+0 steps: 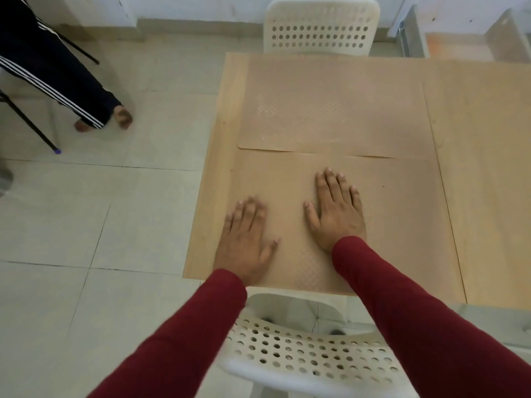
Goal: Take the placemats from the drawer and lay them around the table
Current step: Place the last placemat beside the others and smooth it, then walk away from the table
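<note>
Two tan placemats lie flat on the light wooden table (485,116). The near placemat (396,214) reaches the table's front edge; both my hands lie flat on it with straight fingers. My left hand (247,239) presses its left part near the table's left edge. My right hand (339,211) presses its middle. The far placemat (330,110) lies beyond it, next to the far chair, and their edges nearly meet.
A white perforated chair (310,354) stands right below me at the table's front edge; another (321,27) stands at the far side. A seated person's legs and feet (94,110) are on the tiled floor at the left. An open drawer unit (413,35) is at the back right.
</note>
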